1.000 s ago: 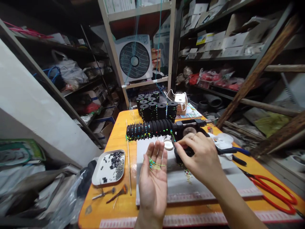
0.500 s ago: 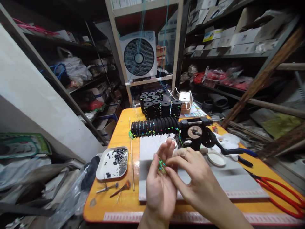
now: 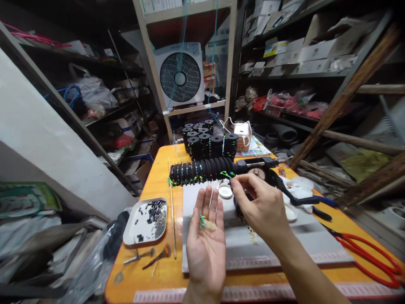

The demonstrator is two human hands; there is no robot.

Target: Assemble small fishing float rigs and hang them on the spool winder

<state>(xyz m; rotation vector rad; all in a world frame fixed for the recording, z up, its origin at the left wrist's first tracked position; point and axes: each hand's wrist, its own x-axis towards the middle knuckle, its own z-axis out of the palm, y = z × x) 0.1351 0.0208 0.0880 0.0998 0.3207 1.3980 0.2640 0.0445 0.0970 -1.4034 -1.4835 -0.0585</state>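
Left hand (image 3: 207, 249) is lying unclenched under green strands (image 3: 206, 223), likely light, limp, best end-pinched; right hand (image 3: 265, 204), at one o'clock, is pinching another.

Low in the middle of the frame, the left hand (image 3: 207, 249) lies palm up with thin green threads (image 3: 207, 225) across it. To its right, the fingertips of the right hand (image 3: 264, 204) appear pinched on a beaded green strand (image 3: 226, 174), though blurred, by the black roller (image 3: 202, 169) at centre; a white tray (image 3: 129, 230) sits lower left, red-handled scissors (image 3: 373, 252) lower right.
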